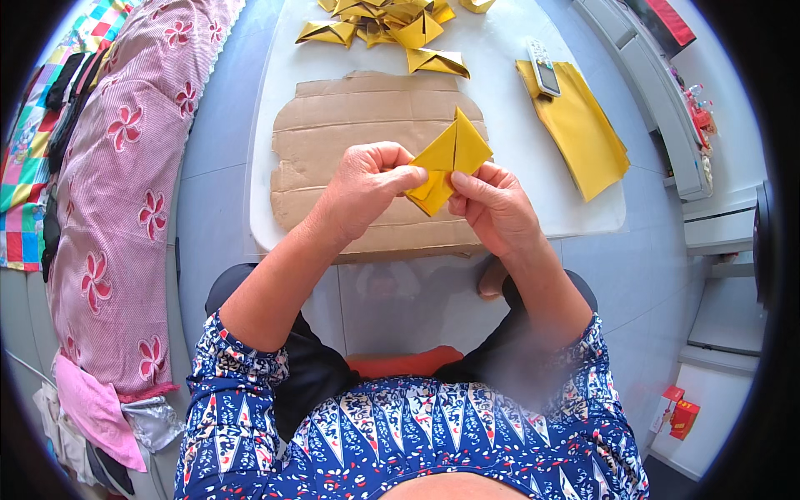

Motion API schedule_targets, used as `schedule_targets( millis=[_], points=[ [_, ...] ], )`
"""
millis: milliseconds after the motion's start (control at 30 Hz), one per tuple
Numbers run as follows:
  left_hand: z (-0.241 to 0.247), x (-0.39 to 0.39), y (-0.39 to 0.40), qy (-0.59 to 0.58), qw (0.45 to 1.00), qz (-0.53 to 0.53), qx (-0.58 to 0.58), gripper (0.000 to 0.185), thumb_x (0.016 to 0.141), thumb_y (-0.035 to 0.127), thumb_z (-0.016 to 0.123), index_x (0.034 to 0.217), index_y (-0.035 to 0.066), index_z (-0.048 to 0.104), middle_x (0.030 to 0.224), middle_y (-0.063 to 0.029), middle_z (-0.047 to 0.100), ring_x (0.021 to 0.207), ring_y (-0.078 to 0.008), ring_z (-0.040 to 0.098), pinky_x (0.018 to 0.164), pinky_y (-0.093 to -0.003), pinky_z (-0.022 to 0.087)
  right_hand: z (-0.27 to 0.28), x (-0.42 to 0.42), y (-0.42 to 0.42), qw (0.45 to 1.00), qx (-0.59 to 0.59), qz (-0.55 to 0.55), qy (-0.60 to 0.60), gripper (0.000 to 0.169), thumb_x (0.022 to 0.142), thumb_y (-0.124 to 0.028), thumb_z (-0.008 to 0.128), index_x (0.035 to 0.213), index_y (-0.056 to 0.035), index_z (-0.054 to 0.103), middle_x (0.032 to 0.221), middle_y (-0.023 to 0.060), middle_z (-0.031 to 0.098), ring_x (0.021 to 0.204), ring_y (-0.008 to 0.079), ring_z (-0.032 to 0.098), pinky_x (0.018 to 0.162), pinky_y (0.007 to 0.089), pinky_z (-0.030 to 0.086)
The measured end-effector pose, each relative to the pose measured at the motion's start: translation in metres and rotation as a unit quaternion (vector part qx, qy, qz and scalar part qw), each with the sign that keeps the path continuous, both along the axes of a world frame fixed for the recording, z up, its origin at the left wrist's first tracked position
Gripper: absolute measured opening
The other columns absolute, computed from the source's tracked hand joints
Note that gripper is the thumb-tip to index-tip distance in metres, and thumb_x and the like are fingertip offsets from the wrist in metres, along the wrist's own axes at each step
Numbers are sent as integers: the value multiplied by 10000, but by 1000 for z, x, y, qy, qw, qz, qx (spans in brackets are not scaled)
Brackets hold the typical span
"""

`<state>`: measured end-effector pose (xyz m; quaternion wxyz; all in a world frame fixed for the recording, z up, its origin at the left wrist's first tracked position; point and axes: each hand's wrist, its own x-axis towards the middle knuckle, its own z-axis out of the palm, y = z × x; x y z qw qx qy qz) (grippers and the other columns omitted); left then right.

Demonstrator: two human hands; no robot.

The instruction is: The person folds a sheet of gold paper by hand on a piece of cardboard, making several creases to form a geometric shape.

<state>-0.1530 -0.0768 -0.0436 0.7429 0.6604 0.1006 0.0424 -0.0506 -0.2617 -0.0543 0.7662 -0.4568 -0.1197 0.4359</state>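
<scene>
A partly folded piece of gold paper (451, 149) is held up over the cardboard sheet (350, 125), its pointed tip away from me. My left hand (375, 181) pinches its left edge between thumb and fingers. On the right side, my right hand (494, 197) grips it with the thumb on top near the centre crease and the fingers beneath. A small flap shows between the two thumbs. Several folded gold paper pieces (390, 22) lie heaped at the far end of the white table (525, 206). To the right rests a stack of flat gold paper sheets (581, 131).
A cordless phone handset (542, 67) lies on the paper stack. Left of the table, a pink flowered cloth (134, 169) covers a long seat. White cabinets (650, 81) line the right side, with a red box (684, 419) low down. Tiled floor (212, 156) surrounds the table.
</scene>
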Motion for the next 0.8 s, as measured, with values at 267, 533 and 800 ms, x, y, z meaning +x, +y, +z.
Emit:
schedule_targets(
  millis=[267, 533, 800],
  points=[
    [-13, -2, -18, -9, 981, 71, -183, 283, 863, 132, 723, 1096, 25, 602, 971, -73, 667, 842, -120, 647, 746, -244, 530, -7, -8, 11, 996, 40, -83, 12, 103, 901, -123, 696, 938, -35, 659, 824, 33, 656, 695, 78, 570, 678, 216, 502],
    [-16, -3, -32, 0, 976, 48, -214, 246, 867, 114, 716, 1090, 41, 643, 957, -57, 683, 838, -133, 657, 716, -237, 522, -14, -14, 14, 991, 69, -114, 13, 100, 908, -143, 692, 909, -53, 648, 796, 18, 653, 676, 78, 586, 676, 232, 512],
    [-19, -4, -31, 6, 979, 57, -194, 166, 879, 123, 697, 1017, 36, 664, 848, -44, 668, 686, -112, 623, 643, -243, 519, -11, -13, 13, 996, 47, -71, 38, 110, 893, -137, 709, 929, -49, 654, 799, 25, 650, 679, 80, 577, 672, 228, 504]
  ],
)
